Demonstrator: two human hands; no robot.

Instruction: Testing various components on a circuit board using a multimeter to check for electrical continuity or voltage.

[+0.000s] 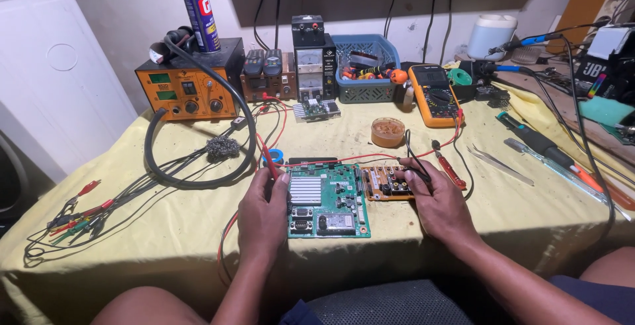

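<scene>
While the left hand point(264, 214) pinches a red probe point(267, 156) beside the green circuit board point(329, 199) at frame centre, the right hand point(433, 196), fingers curled on the black probe point(415, 164), could slip and bridge contacts.

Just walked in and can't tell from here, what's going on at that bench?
A person sits at a yellow-covered table with a green circuit board in front of them. The left hand holds a red probe at the board's left edge. The right hand holds a black probe over a small orange board beside it. An orange multimeter lies behind.
</scene>
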